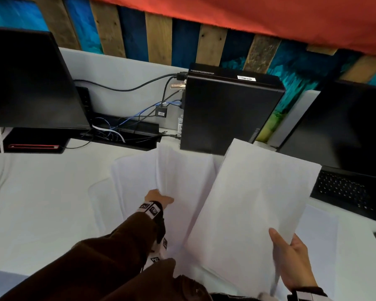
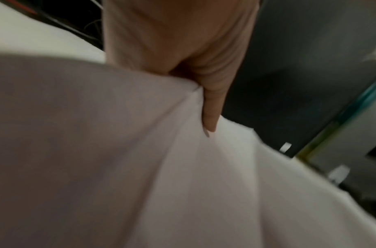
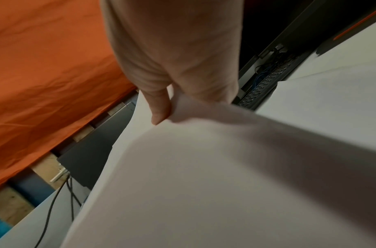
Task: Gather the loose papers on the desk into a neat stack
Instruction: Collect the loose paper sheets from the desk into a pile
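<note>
White paper sheets lie spread over the white desk point(image 1: 37, 203). My right hand point(image 1: 291, 259) pinches the near corner of a lifted bundle of sheets point(image 1: 254, 198), thumb on top, fingers underneath; the right wrist view shows the thumb point(image 3: 159, 107) pressed on that bundle point(image 3: 204, 176). My left hand point(image 1: 159, 197) reaches forward and grips the edge of several sheets point(image 1: 182, 170) raised off the desk in the middle. In the left wrist view its thumb point(image 2: 210, 114) presses into the bunched paper point(image 2: 140, 167). More sheets point(image 1: 130, 177) lie flat beneath, and one sheet point(image 1: 319, 231) lies at the right.
A black computer case point(image 1: 228, 114) stands just behind the papers. Cables point(image 1: 126, 127) run along the desk's back edge. A dark monitor point(image 1: 28, 83) stands at the left, another monitor point(image 1: 345, 131) and a black keyboard point(image 1: 343, 192) at the right.
</note>
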Motion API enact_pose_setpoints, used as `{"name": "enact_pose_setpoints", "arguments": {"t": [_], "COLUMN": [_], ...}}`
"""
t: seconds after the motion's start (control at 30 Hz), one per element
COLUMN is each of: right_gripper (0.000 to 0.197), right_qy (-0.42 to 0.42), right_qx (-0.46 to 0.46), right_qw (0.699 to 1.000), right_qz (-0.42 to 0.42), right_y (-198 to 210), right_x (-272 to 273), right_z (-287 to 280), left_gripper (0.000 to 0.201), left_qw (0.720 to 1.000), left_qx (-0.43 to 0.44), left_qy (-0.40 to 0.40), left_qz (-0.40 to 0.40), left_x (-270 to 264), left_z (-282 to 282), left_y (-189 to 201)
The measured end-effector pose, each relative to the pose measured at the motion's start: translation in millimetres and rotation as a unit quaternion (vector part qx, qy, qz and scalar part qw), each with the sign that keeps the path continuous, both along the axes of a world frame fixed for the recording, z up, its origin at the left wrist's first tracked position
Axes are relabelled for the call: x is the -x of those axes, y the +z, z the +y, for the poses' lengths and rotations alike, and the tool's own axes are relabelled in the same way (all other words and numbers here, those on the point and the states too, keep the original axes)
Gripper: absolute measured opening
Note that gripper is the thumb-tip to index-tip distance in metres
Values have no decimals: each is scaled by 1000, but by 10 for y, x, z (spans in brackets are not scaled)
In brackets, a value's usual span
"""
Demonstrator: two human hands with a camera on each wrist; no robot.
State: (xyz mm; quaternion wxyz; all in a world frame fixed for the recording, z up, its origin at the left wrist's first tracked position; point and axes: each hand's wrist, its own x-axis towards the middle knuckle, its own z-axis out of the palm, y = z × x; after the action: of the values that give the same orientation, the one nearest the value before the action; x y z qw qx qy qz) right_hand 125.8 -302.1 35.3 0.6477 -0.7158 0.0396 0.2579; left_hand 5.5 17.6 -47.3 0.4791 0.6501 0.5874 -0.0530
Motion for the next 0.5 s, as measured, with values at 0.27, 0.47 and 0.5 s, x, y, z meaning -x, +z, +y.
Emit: {"name": "enact_pose_setpoints", "arguments": {"t": [0.27, 0.47, 0.5], "right_gripper": [24, 47, 53], "right_qy": [98, 145, 164], "right_qx": [-67, -102, -109], "right_qw": [992, 984, 980], "right_qz": [53, 28, 31], "right_y": [177, 198, 182], "right_x": [8, 132, 155], "right_z": [436, 937, 1022], "left_gripper": [17, 18, 19], "left_qw": [962, 915, 916], "left_qx": [92, 177, 175], "left_qy": [12, -28, -20], "left_qz": [-258, -361, -361], "left_x": [564, 1018, 1095], "left_z": [-205, -366, -366], "left_y": [561, 1030, 1041]}}
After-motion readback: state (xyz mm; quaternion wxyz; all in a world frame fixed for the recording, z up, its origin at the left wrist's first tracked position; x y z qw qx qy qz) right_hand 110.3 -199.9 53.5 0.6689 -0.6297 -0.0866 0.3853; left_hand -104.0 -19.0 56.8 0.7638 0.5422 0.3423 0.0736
